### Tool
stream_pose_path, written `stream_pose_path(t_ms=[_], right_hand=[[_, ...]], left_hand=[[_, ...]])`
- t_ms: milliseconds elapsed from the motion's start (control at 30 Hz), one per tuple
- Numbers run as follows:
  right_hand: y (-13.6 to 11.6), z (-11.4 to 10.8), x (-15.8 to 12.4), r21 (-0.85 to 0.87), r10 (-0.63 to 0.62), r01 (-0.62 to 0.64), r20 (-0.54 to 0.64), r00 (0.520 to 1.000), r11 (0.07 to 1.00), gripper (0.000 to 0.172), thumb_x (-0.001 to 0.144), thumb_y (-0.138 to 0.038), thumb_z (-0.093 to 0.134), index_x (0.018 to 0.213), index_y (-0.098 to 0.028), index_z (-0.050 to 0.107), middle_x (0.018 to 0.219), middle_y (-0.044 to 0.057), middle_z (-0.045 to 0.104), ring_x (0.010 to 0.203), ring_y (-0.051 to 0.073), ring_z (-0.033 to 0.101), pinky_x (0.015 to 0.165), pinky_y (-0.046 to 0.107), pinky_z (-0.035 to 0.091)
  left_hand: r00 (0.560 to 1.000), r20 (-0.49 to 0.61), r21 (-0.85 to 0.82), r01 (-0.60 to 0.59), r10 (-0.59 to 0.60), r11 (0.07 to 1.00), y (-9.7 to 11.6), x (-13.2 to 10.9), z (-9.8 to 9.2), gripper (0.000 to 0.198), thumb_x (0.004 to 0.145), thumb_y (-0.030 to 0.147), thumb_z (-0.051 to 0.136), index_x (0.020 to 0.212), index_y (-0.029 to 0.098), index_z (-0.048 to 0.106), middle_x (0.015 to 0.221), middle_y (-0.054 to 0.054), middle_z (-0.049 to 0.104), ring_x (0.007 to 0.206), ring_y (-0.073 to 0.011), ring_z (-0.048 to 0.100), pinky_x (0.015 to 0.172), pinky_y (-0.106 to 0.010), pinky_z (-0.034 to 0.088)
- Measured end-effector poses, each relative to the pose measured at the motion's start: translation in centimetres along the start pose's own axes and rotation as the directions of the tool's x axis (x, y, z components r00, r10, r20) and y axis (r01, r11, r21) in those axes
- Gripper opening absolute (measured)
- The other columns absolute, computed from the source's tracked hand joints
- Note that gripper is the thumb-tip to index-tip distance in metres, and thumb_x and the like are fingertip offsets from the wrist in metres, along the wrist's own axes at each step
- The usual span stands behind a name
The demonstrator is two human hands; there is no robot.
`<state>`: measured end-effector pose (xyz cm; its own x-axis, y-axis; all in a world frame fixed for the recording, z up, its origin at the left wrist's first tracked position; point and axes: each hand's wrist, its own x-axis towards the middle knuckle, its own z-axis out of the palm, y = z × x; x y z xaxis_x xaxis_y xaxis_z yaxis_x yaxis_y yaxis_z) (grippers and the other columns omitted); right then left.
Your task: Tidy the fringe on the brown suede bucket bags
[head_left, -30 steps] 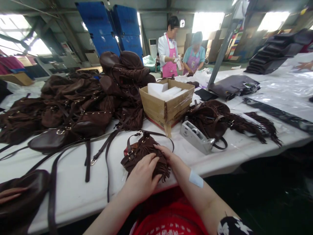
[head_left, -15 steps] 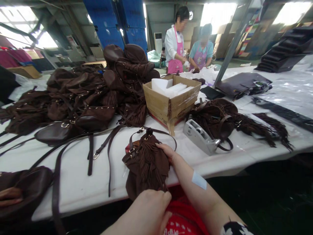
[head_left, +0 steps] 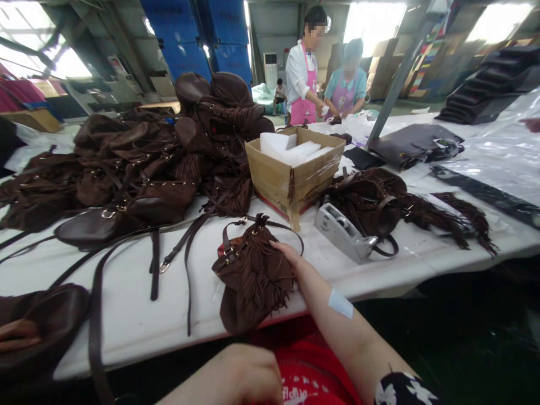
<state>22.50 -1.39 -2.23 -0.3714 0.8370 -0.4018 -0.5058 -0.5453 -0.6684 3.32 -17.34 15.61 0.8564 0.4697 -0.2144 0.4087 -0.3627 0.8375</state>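
Observation:
A dark brown suede bag (head_left: 253, 275) with fringe on its front and gold eyelets lies at the table's front edge. My right hand (head_left: 287, 260) grips its right side near the top. One digit shows on the front; the others are hidden behind the bag. A bit of red and orange shows at the bag's left opening. Low in the view, my left hand (head_left: 251, 371) is curled closed in front of the red apron (head_left: 304, 365), apart from the bag. Its fingertips are turned away, so anything in them is hidden.
Behind the bag stands a cardboard box (head_left: 295, 183) of white foam sheets. A grey tape dispenser (head_left: 343, 233) sits right of it, near another fringed bag (head_left: 367, 202). Many brown bags (head_left: 126, 163) are heaped left. Another person's hand (head_left: 19, 334) touches a bag at far left.
My left hand has drawn down and back from the bag's lower edge. The bag's base and lower fringe now show more. My right hand keeps its hold.

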Motion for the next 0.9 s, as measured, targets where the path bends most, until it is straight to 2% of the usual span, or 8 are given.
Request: stream_pose_path(t_ms=[67, 133, 200, 333, 500, 633, 800, 900], right_hand=[[0.0, 0.1, 0.0, 0.014, 0.018, -0.018, 0.004, 1.0, 1.0, 0.028, 0.089, -0.033, 0.054, 0.097, -0.01, 0.067, 0.084, 0.009, 0.074, 0.071, 0.019, 0.069, 0.077, 0.033, 0.055], [0.0, 0.1, -0.1, 0.032, 0.018, -0.019, 0.028, 0.999, 0.999, 0.028, 0.09, -0.034, 0.054, 0.097, -0.01, 0.066, 0.084, 0.009, 0.074, 0.072, 0.019, 0.07, 0.078, 0.032, 0.055], [0.1, 0.2, -0.2, 0.047, 0.023, -0.025, 0.037, 0.999, 0.999, 0.028, 0.09, -0.034, 0.054, 0.097, -0.01, 0.066, 0.084, 0.009, 0.074, 0.073, 0.019, 0.07, 0.079, 0.032, 0.055], [0.1, 0.0, -0.3, 0.037, 0.021, -0.021, 0.011, 1.0, 0.999, 0.029, 0.088, -0.035, 0.056, 0.097, -0.01, 0.066, 0.084, 0.01, 0.074, 0.071, 0.02, 0.07, 0.075, 0.033, 0.056], [0.1, -0.3, -0.2, 0.008, 0.008, -0.009, 0.03, 1.0, 1.0, 0.031, 0.087, -0.036, 0.057, 0.101, -0.009, 0.066, 0.084, 0.01, 0.074, 0.071, 0.021, 0.07, 0.074, 0.033, 0.056], [0.0, -0.4, -0.1, -0.009, -0.002, 0.002, 0.052, 0.999, 1.0, 0.035, 0.082, -0.039, 0.061, 0.102, -0.01, 0.066, 0.092, 0.011, 0.074, 0.076, 0.022, 0.07, 0.079, 0.036, 0.054], [-0.1, -0.3, -0.1, -0.036, -0.06, 0.062, 0.064, 0.996, 0.997, 0.039, 0.077, -0.041, 0.066, 0.103, -0.011, 0.067, 0.095, 0.01, 0.073, 0.078, 0.022, 0.069, 0.081, 0.037, 0.053], [0.2, -0.1, -0.1, -0.014, -0.043, 0.045, 0.094, 0.995, 0.999, 0.04, 0.077, -0.044, 0.064, 0.1, -0.012, 0.068, 0.09, 0.01, 0.073, 0.076, 0.021, 0.068, 0.081, 0.037, 0.052]], left_hand=[[0.941, -0.326, 0.06, 0.111, -0.086, 0.992, -1.9, 1.1, -0.8, 0.023, 0.089, 0.041, 0.048, 0.089, 0.026, 0.066, 0.094, -0.006, 0.065, 0.084, -0.0182, 0.06, 0.077, -0.03, 0.049], [0.761, -0.641, 0.111, 0.216, -0.097, 0.97, -5.1, 2.7, -2.0, 0.026, 0.085, 0.037, 0.051, 0.104, 0.024, 0.063, 0.112, -0.009, 0.062, 0.101, -0.022, 0.058, 0.089, -0.035, 0.048], [0.668, -0.74, 0.129, 0.252, -0.076, 0.959, -8.7, 4.4, -3.1, 0.034, 0.079, 0.033, 0.057, 0.111, 0.022, 0.06, 0.119, -0.009, 0.059, 0.107, -0.0235, 0.057, 0.095, -0.037, 0.046], [0.713, -0.687, 0.157, 0.336, -0.142, 0.929, -12.4, 5.9, -4.0, 0.022, 0.078, 0.019, 0.048, 0.093, 0.02, 0.063, 0.096, -0.004, 0.067, 0.091, -0.0192, 0.062, 0.088, -0.033, 0.048], [0.819, -0.552, 0.473, 0.461, -0.156, 0.751, -10.7, 3.9, -3.6, 0.016, 0.08, 0.019, 0.046, 0.078, 0.02, 0.062, 0.086, -0.005, 0.064, 0.082, -0.0194, 0.061, 0.076, -0.031, 0.046], [0.869, -0.35, 0.501, 0.489, -0.349, 0.714, -9.5, 1.3, -4.2, 0.019, 0.079, 0.019, 0.046, 0.065, 0.02, 0.06, 0.073, -0.004, 0.064, 0.07, -0.0184, 0.061, 0.068, -0.029, 0.045], [0.837, -0.539, 0.483, 0.4, -0.095, 0.779, -7.9, 1.5, -5.0, 0.027, 0.081, 0.027, 0.052, 0.104, 0.022, 0.064, 0.119, -0.008, 0.062, 0.11, -0.0231, 0.056, 0.097, -0.036, 0.044], [0.889, -0.456, 0.579, 0.334, -0.044, 0.744, -7.5, 3.6, -3.5, 0.032, 0.079, 0.019, 0.052, 0.109, 0.02, 0.063, 0.13, -0.01, 0.056, 0.12, -0.025, 0.051, 0.104, -0.038, 0.04]])
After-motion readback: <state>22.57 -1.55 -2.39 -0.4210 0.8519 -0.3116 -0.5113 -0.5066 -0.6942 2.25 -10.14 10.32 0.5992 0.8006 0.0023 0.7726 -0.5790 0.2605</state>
